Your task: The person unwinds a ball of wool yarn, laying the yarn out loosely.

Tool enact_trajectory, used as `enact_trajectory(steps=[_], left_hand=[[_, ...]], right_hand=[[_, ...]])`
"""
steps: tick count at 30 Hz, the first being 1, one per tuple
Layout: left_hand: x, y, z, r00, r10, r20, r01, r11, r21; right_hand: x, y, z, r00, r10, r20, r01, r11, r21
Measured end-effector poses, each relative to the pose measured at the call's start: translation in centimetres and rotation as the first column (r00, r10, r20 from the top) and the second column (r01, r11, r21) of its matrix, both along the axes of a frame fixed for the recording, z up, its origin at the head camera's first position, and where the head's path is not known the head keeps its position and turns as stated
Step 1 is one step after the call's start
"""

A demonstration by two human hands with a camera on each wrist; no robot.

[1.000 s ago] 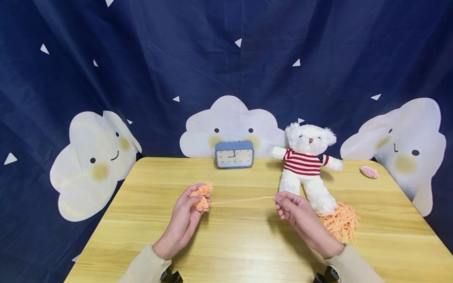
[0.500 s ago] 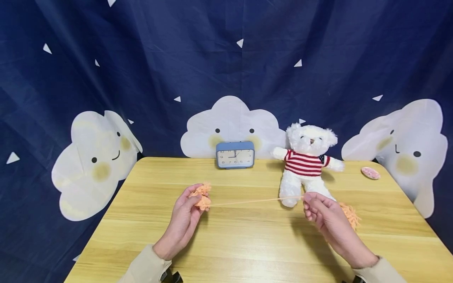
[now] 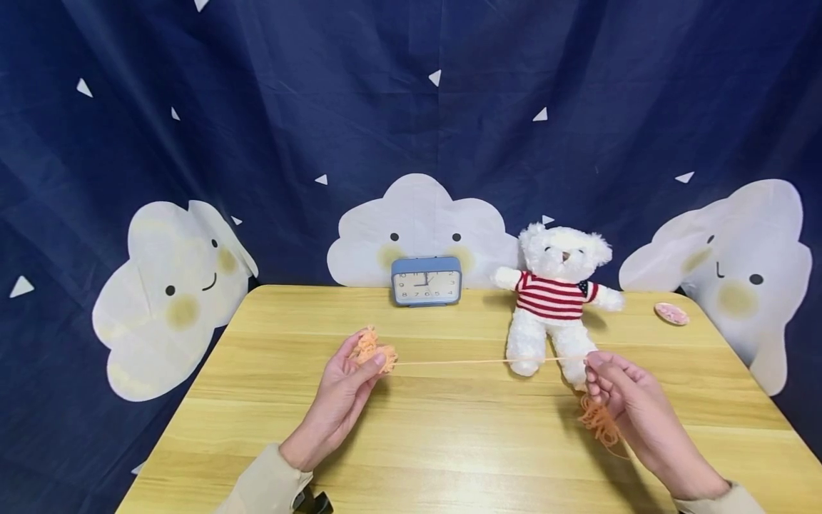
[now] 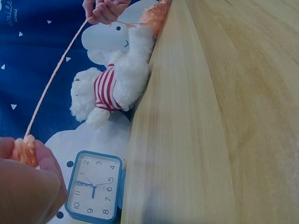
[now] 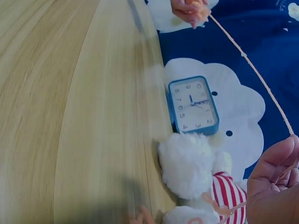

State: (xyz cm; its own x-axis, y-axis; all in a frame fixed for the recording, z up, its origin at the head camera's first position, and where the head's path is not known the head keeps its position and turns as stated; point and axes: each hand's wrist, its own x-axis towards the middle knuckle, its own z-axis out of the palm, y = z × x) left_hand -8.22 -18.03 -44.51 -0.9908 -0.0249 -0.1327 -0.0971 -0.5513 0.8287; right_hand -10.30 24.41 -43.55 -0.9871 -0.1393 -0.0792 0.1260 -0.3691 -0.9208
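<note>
- My left hand [image 3: 343, 392] pinches a small peach yarn bundle [image 3: 385, 355] above the table [image 3: 449, 435].
- My right hand [image 3: 642, 407] pinches the strand [image 3: 475, 362], nearly straight between both hands.
- Loose yarn [image 3: 600, 421] sits beside my right hand, near the bear [image 3: 552, 300]; hanging or lying, I can't tell.
- Too hard a tug could unravel the bundle; dragging those loops could knot them.

There are two hands: one left hand [image 3: 343, 392] and one right hand [image 3: 636, 410], each with one sleeve [image 3: 263, 482]. Yarn comprises one bundle [image 3: 387, 355], one loose tangle [image 3: 597, 421] and one stretched strand [image 3: 462, 362]; threads within the masses cannot be counted. One bear [image 3: 551, 296], one clock [image 3: 427, 283] and one pink disc [image 3: 671, 313] are on one table [image 3: 437, 435]. One curtain [image 3: 353, 93] carries three clouds [image 3: 417, 207].
</note>
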Motion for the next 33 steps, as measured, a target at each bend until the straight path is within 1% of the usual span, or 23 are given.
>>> enact_trajectory(steps=[5,11,15,19,22,24,29,33], left_hand=[[0.1,0.0,0.0,0.998,-0.058,-0.014,0.058,0.998,0.008],[0.2,0.0,-0.1,0.996,-0.086,-0.018,0.086,0.996,-0.017],[0.3,0.0,-0.1,0.991,-0.129,-0.022,0.129,0.991,-0.033],[0.4,0.0,0.1,0.985,-0.169,-0.033,0.167,0.984,-0.067],[0.4,0.0,0.2,0.983,-0.179,-0.046,0.174,0.979,-0.102],[0.4,-0.1,0.2,0.984,-0.172,-0.045,0.166,0.979,-0.118],[0.4,-0.3,-0.1,0.988,-0.150,-0.045,0.144,0.983,-0.118],[0.4,-0.6,-0.2,0.982,-0.184,-0.042,0.180,0.979,-0.099]], right_hand=[[0.0,0.7,0.0,1.000,-0.003,-0.021,0.003,1.000,-0.020],[-0.2,1.2,0.0,0.999,-0.009,-0.031,0.007,0.999,-0.053],[-0.3,1.4,0.0,1.000,-0.008,-0.017,0.007,0.998,-0.062],[-0.2,1.8,0.0,1.000,-0.011,-0.028,0.009,0.997,-0.075],[-0.2,2.2,-0.1,0.999,-0.017,-0.040,0.013,0.996,-0.093],[-0.2,2.4,-0.2,0.999,-0.022,-0.042,0.018,0.995,-0.101],[-0.3,3.4,-0.4,0.999,-0.033,-0.041,0.028,0.993,-0.116],[-0.3,4.5,-0.8,0.999,-0.043,-0.030,0.038,0.989,-0.143]])
